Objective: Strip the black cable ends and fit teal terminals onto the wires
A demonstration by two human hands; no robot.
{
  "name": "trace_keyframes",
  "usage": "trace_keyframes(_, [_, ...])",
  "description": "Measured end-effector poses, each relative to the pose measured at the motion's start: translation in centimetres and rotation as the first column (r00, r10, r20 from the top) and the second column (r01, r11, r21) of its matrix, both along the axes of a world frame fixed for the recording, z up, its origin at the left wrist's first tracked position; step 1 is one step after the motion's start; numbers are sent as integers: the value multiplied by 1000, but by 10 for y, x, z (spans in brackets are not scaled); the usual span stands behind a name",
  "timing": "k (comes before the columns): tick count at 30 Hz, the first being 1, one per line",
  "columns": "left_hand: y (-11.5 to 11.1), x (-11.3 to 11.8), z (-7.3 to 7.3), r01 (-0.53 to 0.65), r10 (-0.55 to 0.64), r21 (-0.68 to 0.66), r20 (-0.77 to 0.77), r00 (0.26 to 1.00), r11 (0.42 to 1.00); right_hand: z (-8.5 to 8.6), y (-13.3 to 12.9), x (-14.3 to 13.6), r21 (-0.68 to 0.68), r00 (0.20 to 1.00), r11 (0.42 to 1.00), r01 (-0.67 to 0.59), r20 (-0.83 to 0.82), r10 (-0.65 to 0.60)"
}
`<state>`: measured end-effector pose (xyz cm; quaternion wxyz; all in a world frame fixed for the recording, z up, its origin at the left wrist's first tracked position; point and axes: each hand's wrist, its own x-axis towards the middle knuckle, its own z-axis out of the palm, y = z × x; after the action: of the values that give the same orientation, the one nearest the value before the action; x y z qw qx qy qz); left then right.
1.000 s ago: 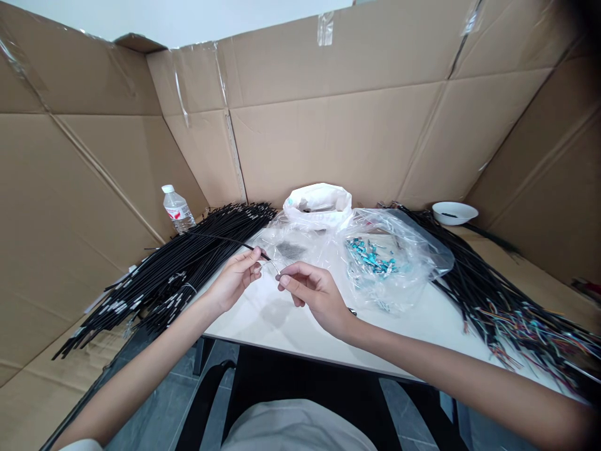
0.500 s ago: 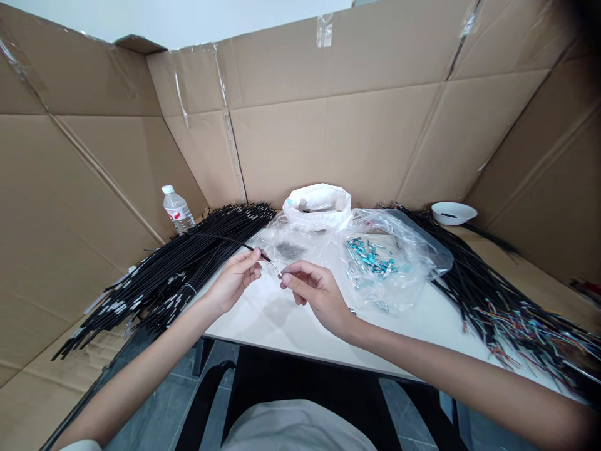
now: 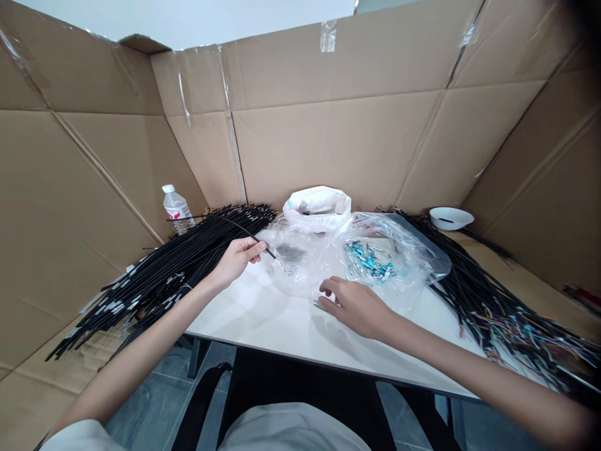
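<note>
My left hand [image 3: 241,258] pinches a thin black cable [image 3: 270,252] near its end. The cable's pale, stripped tip points down to the right, over a clear plastic bag [image 3: 300,289]. Its long part bends back over the bundle of black cables [image 3: 206,241] on the left. My right hand [image 3: 352,305] is low over the white table, fingers curved and a gap between thumb and forefinger. A small pointed metal tool [image 3: 320,305] shows by the thumb; most of it is hidden under the hand, and I cannot see a grip on it.
Another clear bag holds teal connector pieces [image 3: 370,258]. Behind stands a white bag [image 3: 317,207]. A water bottle [image 3: 176,210] is at the left, a white bowl [image 3: 451,218] at the right. Cables with coloured wire ends [image 3: 516,326] lie right. Cardboard walls [image 3: 338,138] surround the table.
My right hand has let go of the cable's tip and moved right and down to the small metal tool. The left hand, still holding the cable, has shifted slightly left.
</note>
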<state>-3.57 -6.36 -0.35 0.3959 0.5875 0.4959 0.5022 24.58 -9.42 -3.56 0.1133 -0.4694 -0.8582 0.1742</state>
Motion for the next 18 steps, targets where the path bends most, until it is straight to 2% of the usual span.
trace_keyframes(2, [13, 1, -2, -10, 11, 30, -30, 1000, 1000, -7, -3, 12, 29, 980, 1000, 8, 197, -14])
trace_keyframes(5, [32, 4, -6, -20, 25, 61, -77, 997, 998, -16, -6, 21, 0, 954, 999, 34, 298, -33])
trace_keyframes(9, [52, 8, -11, -34, 46, 84, -144, 989, 996, -21, -7, 25, -28, 953, 997, 73, 298, -62])
trace_keyframes(14, [65, 7, -13, -47, 67, 105, -198, 978, 993, -24, -9, 25, 8, 948, 997, 74, 311, -73])
trace_keyframes(18, [68, 8, -8, -39, 68, 129, -232, 970, 991, -30, -10, 30, -35, 976, 993, 110, 193, -101])
